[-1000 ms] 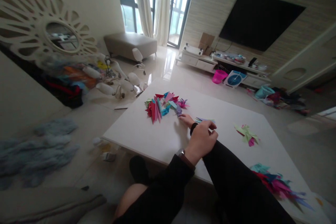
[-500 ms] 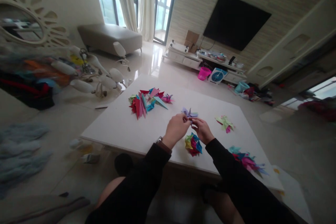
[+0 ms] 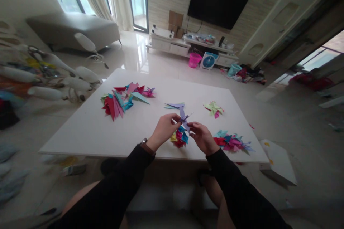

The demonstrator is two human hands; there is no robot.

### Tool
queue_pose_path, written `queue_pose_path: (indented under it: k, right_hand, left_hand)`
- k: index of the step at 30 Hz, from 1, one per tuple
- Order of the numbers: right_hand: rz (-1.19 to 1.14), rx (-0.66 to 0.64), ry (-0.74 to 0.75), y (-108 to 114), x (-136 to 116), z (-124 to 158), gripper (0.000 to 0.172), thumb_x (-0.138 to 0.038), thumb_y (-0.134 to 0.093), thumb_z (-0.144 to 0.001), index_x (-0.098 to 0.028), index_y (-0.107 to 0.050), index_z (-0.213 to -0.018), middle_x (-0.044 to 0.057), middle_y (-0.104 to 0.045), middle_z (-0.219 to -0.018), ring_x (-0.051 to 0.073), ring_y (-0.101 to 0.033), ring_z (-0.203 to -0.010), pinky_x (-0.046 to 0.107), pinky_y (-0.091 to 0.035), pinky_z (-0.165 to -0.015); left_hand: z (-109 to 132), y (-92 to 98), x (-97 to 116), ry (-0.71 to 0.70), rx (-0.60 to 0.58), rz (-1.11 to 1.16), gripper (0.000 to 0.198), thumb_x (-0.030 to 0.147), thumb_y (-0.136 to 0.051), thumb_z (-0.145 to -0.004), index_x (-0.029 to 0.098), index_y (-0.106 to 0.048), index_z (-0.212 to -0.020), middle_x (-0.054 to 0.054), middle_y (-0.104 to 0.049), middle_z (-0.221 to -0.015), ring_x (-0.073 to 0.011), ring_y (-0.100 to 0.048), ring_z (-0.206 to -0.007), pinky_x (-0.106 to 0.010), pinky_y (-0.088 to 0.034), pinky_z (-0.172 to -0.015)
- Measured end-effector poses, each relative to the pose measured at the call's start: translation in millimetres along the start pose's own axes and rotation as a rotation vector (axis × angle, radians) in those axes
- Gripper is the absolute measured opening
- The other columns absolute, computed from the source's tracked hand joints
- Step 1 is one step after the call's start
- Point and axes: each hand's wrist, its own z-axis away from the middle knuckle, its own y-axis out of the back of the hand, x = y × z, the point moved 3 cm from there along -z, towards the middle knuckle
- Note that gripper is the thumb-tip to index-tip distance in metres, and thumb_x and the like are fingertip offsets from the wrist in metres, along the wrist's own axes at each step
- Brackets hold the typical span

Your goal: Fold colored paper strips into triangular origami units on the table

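Observation:
A light purple origami crane (image 3: 184, 118) is up off the table between my hands, its wings spread and tilted. My left hand (image 3: 166, 128) pinches its middle between thumb and fingers. At the lower wing, my right hand (image 3: 202, 136) has its thumb and fingers closed on the paper edge. Below the crane lies a small cluster of yellow, red and blue folded paper pieces (image 3: 178, 139), partly covered by my left hand. Just beyond, flat folded purple and green paper strips (image 3: 172, 106) lie on the white table (image 3: 145, 128).
A heap of red, pink and teal folded papers (image 3: 116, 103) sits at the left. On the right are a yellow-green paper group (image 3: 213, 108) and a mixed pile of cranes (image 3: 232, 142). A lamp with white shades (image 3: 86, 75) stands beyond the left edge.
My view has swung right. The purple crane, before mostly behind my fingers, now shows clearly with its wings spread, and my hands are slightly farther apart.

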Motion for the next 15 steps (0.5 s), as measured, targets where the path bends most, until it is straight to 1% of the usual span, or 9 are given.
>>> queue_pose_path:
  k: [2,4,7,9,11,13,15]
  right_hand:
    - [0.026,-0.008,0.021,6.2,-2.7,-2.9,0.013,-0.033,-0.077,-0.07,-0.021,-0.074,-0.075,0.003,-0.072,-0.09,0.017,-0.06,-0.085,0.026,-0.042,-0.066]
    - [0.103,0.003,0.063,12.8,-3.8,-6.0,0.013,-0.033,-0.077,-0.072,-0.021,-0.071,-0.075,0.003,-0.072,-0.091,0.017,-0.061,-0.084,0.026,-0.041,-0.066]
    - [0.254,0.046,0.164,21.3,-4.0,-10.2,0.021,-0.033,-0.08,-0.071,-0.023,-0.07,-0.086,0.002,-0.071,-0.093,0.016,-0.063,-0.08,0.027,-0.042,-0.066]
    - [0.326,0.045,0.214,23.8,-3.5,-11.7,0.025,-0.036,-0.081,-0.072,-0.023,-0.07,-0.091,0.001,-0.071,-0.089,0.016,-0.062,-0.076,0.029,-0.043,-0.067]
    - [0.377,0.014,0.239,23.6,-2.6,-11.9,0.023,-0.039,-0.079,-0.074,-0.022,-0.07,-0.088,0.001,-0.069,-0.082,0.016,-0.061,-0.074,0.03,-0.044,-0.068]
    - [0.428,-0.023,0.265,21.5,-1.6,-10.6,0.022,-0.04,-0.079,-0.076,-0.021,-0.069,-0.08,0.0,-0.066,-0.074,0.016,-0.058,-0.071,0.03,-0.044,-0.068]
    - [0.476,-0.037,0.302,19.0,-0.4,-8.6,0.024,-0.042,-0.078,-0.077,-0.021,-0.067,-0.074,-0.001,-0.063,-0.071,0.015,-0.057,-0.068,0.03,-0.044,-0.068]
  left_hand:
    - [-3.7,-3.1,0.4,-0.002,0.0,-0.013,0.011,0.021,-0.066,-0.08,0.018,-0.075,-0.086,-0.002,-0.076,-0.083,-0.0143,-0.064,-0.065,-0.026,-0.049,-0.066]
    - [-6.6,-6.3,-2.0,0.001,-0.013,-0.006,0.013,0.023,-0.066,-0.08,0.018,-0.075,-0.086,-0.003,-0.076,-0.083,-0.0146,-0.064,-0.066,-0.027,-0.049,-0.066]
    - [-8.6,-11.0,-8.2,0.022,-0.066,0.052,0.017,0.026,-0.066,-0.079,0.016,-0.076,-0.088,-0.004,-0.076,-0.082,-0.0156,-0.064,-0.067,-0.027,-0.049,-0.064]
    - [-7.9,-13.1,-10.8,0.025,-0.125,0.096,0.019,0.028,-0.066,-0.078,0.015,-0.077,-0.088,-0.005,-0.076,-0.079,-0.0161,-0.064,-0.067,-0.026,-0.049,-0.063]
    - [-5.9,-13.3,-11.3,0.024,-0.177,0.122,0.021,0.029,-0.066,-0.077,0.015,-0.077,-0.088,-0.005,-0.075,-0.077,-0.0163,-0.064,-0.067,-0.026,-0.049,-0.063]
    - [-3.3,-11.6,-10.8,0.031,-0.204,0.12,0.021,0.03,-0.067,-0.076,0.015,-0.077,-0.087,-0.005,-0.075,-0.076,-0.0163,-0.064,-0.066,-0.026,-0.049,-0.063]
    - [-1.1,-9.0,-10.2,0.035,-0.223,0.102,0.022,0.031,-0.066,-0.076,0.015,-0.077,-0.087,-0.005,-0.076,-0.077,-0.0165,-0.065,-0.067,-0.026,-0.05,-0.063]
